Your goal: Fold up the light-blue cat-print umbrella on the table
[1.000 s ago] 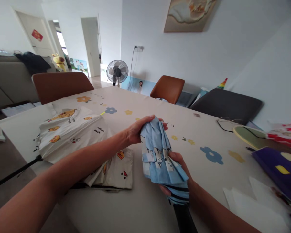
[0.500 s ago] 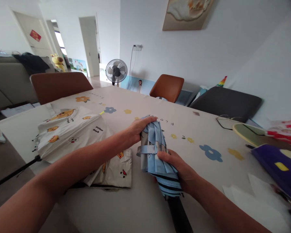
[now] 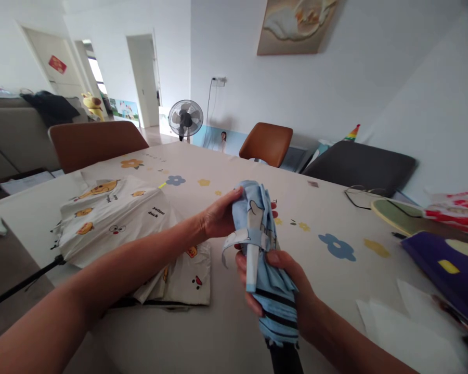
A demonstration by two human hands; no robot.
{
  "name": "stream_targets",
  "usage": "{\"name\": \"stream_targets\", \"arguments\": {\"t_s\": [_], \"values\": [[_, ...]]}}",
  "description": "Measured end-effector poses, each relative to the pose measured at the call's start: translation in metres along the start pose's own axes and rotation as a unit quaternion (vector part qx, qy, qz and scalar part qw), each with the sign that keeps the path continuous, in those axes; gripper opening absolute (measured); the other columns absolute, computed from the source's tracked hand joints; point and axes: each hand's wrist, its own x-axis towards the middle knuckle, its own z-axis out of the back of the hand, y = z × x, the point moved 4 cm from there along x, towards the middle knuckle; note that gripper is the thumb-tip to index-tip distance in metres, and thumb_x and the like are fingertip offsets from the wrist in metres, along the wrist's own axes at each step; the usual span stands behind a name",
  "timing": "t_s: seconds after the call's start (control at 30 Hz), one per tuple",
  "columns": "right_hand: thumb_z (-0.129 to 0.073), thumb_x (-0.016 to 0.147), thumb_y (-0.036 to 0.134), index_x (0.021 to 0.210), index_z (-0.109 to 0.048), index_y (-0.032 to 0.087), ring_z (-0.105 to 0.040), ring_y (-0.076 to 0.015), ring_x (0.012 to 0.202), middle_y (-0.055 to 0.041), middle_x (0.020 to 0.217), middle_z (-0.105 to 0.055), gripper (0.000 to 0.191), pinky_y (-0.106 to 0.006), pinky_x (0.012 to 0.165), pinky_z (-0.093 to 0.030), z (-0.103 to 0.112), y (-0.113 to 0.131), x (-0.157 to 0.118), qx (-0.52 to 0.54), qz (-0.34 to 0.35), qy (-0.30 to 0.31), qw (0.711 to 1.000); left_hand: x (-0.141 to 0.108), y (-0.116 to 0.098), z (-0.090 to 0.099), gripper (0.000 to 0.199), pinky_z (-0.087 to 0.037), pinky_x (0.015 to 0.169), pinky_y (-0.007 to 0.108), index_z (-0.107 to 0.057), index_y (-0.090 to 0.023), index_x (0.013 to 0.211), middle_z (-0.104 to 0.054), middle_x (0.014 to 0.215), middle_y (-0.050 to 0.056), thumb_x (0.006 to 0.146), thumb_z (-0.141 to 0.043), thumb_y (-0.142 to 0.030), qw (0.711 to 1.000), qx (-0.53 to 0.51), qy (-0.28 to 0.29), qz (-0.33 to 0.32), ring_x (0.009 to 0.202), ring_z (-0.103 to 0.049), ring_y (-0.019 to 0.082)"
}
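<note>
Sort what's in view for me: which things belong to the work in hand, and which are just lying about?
In the work:
- blue umbrella, held by left hand and right hand
- its loose strap
- perhaps the duck-print umbrella, in neither hand

Lying about:
- glasses
- green disc
- purple item

Umbrella (image 3: pixel 276 304) over table (image 3: pixel 218 337) (fan (image 3: pixel 185 119) behind)
</note>
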Motion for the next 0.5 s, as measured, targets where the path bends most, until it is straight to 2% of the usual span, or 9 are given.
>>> {"name": "stream_targets", "arguments": {"t_s": [0.07, 0.13, 0.23, 0.3, 0.37, 0.5], "values": [[-0.048, 0.070, 0.043, 0.092, -0.057, 0.017, -0.057, -0.0145, 0.047, -0.0026, 0.067, -0.061, 0.036, -0.024, 0.041, -0.042, -0.004, -0.003, 0.001, 0.036, 0.012, 0.022, 0.999, -0.002, 0.005, -0.004, 0.041, -0.035, 0.093, 0.046, -0.057, -0.015, 0.102, -0.059, 0.110, 0.013, 0.075, -0.052, -0.046, 1.000, -0.019, 0.004, -0.011, 0.110, -0.050, 0.027], [-0.049, 0.068, 0.041, 0.089, -0.058, 0.015, -0.058, -0.0152, 0.049, -0.0037, 0.069, -0.061, 0.035, -0.027, 0.045, -0.045, -0.008, -0.007, 0.002, 0.052, 0.015, 0.043, 0.998, -0.004, 0.009, -0.009, 0.038, -0.036, 0.092, 0.045, -0.057, -0.016, 0.102, -0.060, 0.110, 0.012, 0.074, -0.055, -0.042, 1.000, -0.028, -0.007, -0.004, 0.110, -0.051, 0.026], [-0.050, 0.066, 0.040, 0.089, -0.060, 0.010, -0.059, -0.0183, 0.057, -0.0074, 0.071, -0.061, 0.039, -0.034, 0.057, -0.049, -0.013, -0.008, 0.003, 0.049, 0.018, 0.063, 0.997, -0.006, 0.012, -0.013, 0.033, -0.044, 0.082, 0.037, -0.060, -0.013, 0.088, -0.065, 0.090, 0.012, 0.070, -0.058, -0.040, 0.997, -0.020, -0.041, 0.054, 0.091, -0.060, 0.023], [-0.049, 0.067, 0.038, 0.097, -0.060, 0.011, -0.059, -0.0200, 0.067, -0.0095, 0.079, -0.061, 0.042, -0.039, 0.065, -0.049, -0.013, -0.006, 0.004, 0.052, 0.027, 0.053, 0.997, -0.006, 0.010, -0.012, 0.029, -0.047, 0.072, 0.033, -0.060, -0.012, 0.080, -0.064, 0.074, 0.009, 0.069, -0.059, -0.039, 0.993, -0.002, -0.089, 0.071, 0.073, -0.062, 0.020], [-0.047, 0.071, 0.037, 0.097, -0.062, 0.012, -0.059, -0.0200, 0.072, -0.0100, 0.084, -0.061, 0.039, -0.040, 0.071, -0.048, -0.011, -0.002, 0.005, 0.045, 0.037, 0.024, 0.998, -0.005, 0.006, -0.007, 0.025, -0.049, 0.066, 0.032, -0.059, -0.013, 0.077, -0.062, 0.064, 0.006, 0.069, -0.059, -0.036, 0.986, 0.019, -0.158, 0.058, 0.062, -0.060, 0.017], [-0.044, 0.078, 0.044, 0.090, -0.065, 0.015, -0.058, -0.0210, 0.076, -0.0115, 0.089, -0.061, 0.037, -0.038, 0.072, -0.050, -0.001, 0.006, 0.006, 0.007, 0.058, -0.050, 0.997, -0.002, 0.000, 0.007, 0.023, -0.049, 0.059, 0.029, -0.057, -0.014, 0.077, -0.060, 0.063, 0.004, 0.066, -0.064, -0.033, 0.958, 0.069, -0.278, 0.005, 0.055, -0.057, 0.014]]}}
